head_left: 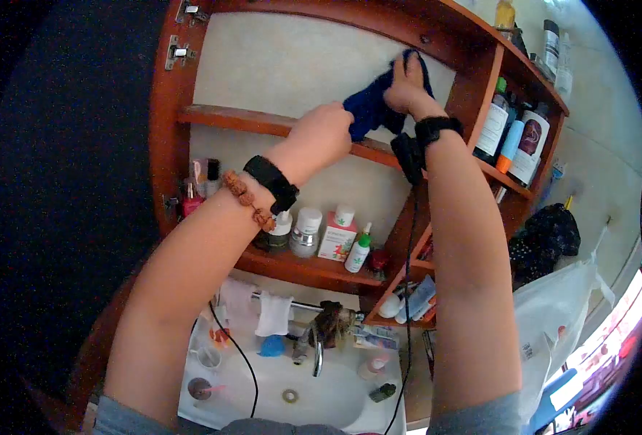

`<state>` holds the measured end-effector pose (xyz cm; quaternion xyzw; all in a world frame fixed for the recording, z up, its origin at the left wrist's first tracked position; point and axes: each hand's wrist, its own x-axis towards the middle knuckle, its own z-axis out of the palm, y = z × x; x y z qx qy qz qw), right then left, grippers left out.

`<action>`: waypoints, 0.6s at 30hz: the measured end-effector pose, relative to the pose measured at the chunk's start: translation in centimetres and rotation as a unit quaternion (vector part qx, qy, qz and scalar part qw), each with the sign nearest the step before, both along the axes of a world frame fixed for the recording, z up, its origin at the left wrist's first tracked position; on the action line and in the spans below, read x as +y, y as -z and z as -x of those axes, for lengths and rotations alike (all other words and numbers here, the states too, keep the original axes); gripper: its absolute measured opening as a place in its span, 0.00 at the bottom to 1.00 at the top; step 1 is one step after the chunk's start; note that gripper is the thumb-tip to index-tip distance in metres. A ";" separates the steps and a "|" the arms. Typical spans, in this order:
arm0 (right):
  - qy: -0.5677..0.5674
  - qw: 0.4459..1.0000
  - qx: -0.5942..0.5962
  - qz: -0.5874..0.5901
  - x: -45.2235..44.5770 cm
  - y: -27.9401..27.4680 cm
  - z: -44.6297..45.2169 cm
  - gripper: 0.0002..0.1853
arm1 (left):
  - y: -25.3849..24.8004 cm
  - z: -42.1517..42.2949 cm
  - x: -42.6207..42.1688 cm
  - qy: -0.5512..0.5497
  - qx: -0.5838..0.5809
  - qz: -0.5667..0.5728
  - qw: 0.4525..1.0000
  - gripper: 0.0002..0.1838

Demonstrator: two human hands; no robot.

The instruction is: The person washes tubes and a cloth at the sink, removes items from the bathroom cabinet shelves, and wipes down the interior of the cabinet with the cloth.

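Note:
A dark blue cloth (370, 109) stretches between my two hands inside the upper part of a wooden wall cabinet (181, 152). My left hand (321, 138) is closed in a fist around the cloth's lower left end, just in front of the middle shelf (237, 120). Up and to the right, my right hand (409, 85) grips the cloth's other end, with some of it bunched behind the fingers near the pale back panel (284, 61). Both wrists wear black bands, and a brown bead bracelet circles my left wrist.
Jars, a box and a green-white dropper bottle (358, 251) stand on the lower shelf. Bottles (529, 147) fill the right compartments. Below are a white sink (263, 395) and a faucet (318, 359). A black cable (409, 290) hangs beside my right arm.

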<state>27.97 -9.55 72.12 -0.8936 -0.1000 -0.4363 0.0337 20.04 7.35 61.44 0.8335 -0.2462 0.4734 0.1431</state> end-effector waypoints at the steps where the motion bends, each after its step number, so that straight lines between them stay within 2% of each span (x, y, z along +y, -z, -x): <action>1: 0.013 0.999 0.014 -0.026 -0.9 0.1 0.1 0.43 | -0.2 0.1 -0.6 0.007 0.003 -0.002 1.000 0.12; 4: 0.105 0.993 0.057 -0.022 -1.7 0.5 0.0 0.44 | 0.2 0.5 -2.0 0.014 0.021 -0.020 0.999 0.12; 6: 0.111 0.992 0.049 -0.029 -1.0 0.8 -0.2 0.45 | 0.2 0.1 -2.3 0.001 0.032 -0.051 0.998 0.12; 9: 0.076 0.997 -0.003 -0.019 0.2 2.3 -1.7 0.40 | 1.4 0.6 -0.8 0.046 -0.041 -0.056 0.996 0.13; 11: 0.038 0.997 -0.012 0.070 0.7 2.9 -1.6 0.37 | 1.9 -0.2 1.0 0.049 -0.055 -0.055 0.996 0.13; 18: -0.100 0.964 -0.071 0.235 7.0 2.1 -1.9 0.36 | 3.1 -1.7 7.9 0.040 -0.102 0.009 0.994 0.12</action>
